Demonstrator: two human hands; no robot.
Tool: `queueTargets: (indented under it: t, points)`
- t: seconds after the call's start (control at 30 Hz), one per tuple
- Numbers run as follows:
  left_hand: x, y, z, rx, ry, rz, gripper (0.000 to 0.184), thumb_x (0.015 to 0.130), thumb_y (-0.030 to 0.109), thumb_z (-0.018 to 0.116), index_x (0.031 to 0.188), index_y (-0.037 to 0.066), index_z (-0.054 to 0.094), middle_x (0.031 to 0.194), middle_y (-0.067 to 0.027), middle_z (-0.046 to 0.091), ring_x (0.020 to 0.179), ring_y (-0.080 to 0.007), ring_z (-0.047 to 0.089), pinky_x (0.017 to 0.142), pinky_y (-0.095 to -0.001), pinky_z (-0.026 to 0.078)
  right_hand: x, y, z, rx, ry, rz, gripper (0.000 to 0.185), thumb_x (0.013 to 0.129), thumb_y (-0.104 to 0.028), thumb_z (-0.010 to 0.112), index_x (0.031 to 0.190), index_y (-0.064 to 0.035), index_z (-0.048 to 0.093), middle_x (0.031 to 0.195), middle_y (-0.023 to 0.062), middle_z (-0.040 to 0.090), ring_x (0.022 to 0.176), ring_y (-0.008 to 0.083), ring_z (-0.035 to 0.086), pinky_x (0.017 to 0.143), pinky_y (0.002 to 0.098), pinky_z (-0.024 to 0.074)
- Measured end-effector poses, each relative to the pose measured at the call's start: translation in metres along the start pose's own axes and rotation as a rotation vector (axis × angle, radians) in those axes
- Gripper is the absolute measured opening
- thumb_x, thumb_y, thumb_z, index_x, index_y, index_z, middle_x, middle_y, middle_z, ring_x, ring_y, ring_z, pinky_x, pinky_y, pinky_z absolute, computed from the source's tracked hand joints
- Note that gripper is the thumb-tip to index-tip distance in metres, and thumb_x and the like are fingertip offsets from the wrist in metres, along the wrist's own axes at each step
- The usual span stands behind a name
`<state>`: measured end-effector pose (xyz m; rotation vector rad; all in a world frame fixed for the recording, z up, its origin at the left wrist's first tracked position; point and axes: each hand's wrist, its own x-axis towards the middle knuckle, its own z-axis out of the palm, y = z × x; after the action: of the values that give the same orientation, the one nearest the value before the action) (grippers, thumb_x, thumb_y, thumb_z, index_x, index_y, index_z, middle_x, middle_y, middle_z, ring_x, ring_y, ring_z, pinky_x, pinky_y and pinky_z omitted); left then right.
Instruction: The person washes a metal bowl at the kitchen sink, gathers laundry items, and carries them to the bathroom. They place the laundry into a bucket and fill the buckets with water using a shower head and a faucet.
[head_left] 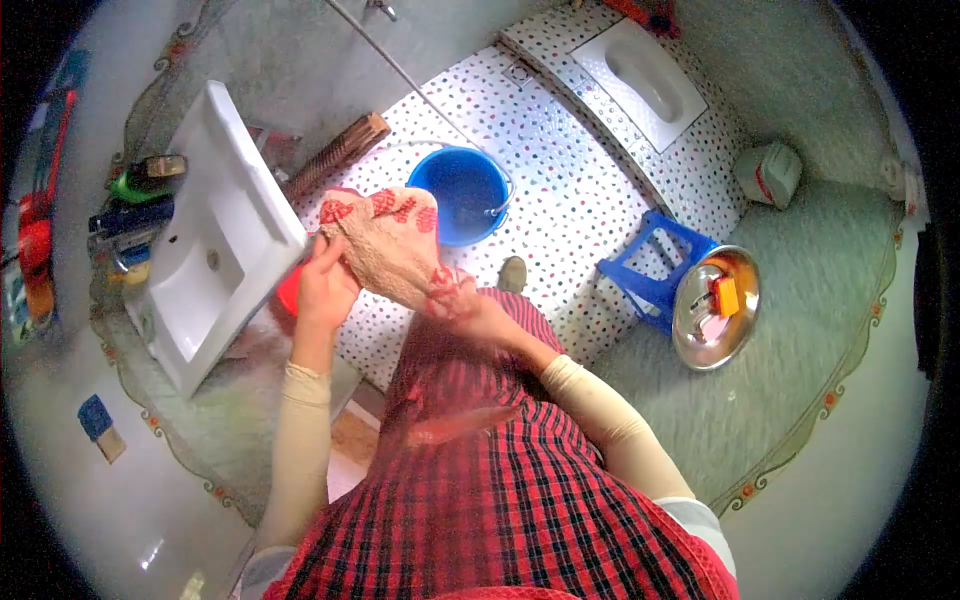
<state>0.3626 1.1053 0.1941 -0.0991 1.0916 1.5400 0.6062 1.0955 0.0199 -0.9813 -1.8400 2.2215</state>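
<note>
A pinkish-tan towel (390, 245) with red patterns is held up in front of me, stretched between both hands. My left hand (328, 280) grips its left edge, with the fingers bent against the cloth. At its lower right corner, my right hand (478, 315) is closed on a bunched part of the towel; motion smears its fingers. Just behind the towel stands a blue bucket (460, 195) on the dotted tile floor. Part of a red container (290, 290) shows below my left hand's side of the cloth.
A white sink (265, 185) stands at the left. On the right, a metal basin (690, 335) with a yellow item sits by a blue stool (655, 300). A squat toilet (640, 80) and a whitish bin (768, 175) are farther back. A hose (400, 80) hangs towards the bucket.
</note>
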Motion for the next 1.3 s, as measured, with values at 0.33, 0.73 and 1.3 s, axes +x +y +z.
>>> queueTargets:
  t: [0.33, 0.73, 1.3]
  points:
    - [0.052, 0.008, -0.054, 0.202, -0.054, 0.010, 0.040, 0.086, 0.003, 0.047, 0.125, 0.003, 0.040, 0.120, -0.0078, 0.050, 0.111, -0.0180, 0.048, 0.096, -0.0317, 0.036, -0.002, -0.062, -0.037, 0.326, 0.135, 0.243, 0.061, 0.074, 0.000, 0.066, 0.128, -0.0019, 0.040, 0.112, 0.0058, 0.058, 0.100, 0.0134, 0.055, 0.088, 0.0276, 0.0438]
    - [0.113, -0.133, -0.089, 0.238, -0.071, -0.426, 0.044, 0.089, 0.032, 0.044, 0.125, 0.006, 0.045, 0.127, -0.0104, 0.046, 0.117, -0.0257, 0.044, 0.096, -0.0411, 0.038, 0.066, -0.185, 0.015, -0.962, 0.373, -0.053, 0.031, 0.072, -0.013, 0.051, 0.098, 0.0028, 0.056, 0.098, 0.0174, 0.046, 0.089, 0.0317, 0.046, 0.069, 0.0415, 0.0455]
    - [0.148, -0.127, -0.006, -0.121, 0.213, -0.088, 0.044, 0.090, 0.031, 0.040, 0.125, 0.003, 0.044, 0.125, -0.0139, 0.047, 0.114, -0.0260, 0.046, 0.096, -0.0403, 0.038, 0.047, -0.136, -0.067, -0.218, 0.051, -0.540, 0.031, 0.068, -0.008, 0.057, 0.097, 0.0025, 0.058, 0.116, 0.0171, 0.046, 0.105, 0.0315, 0.045, 0.088, 0.0403, 0.0396]
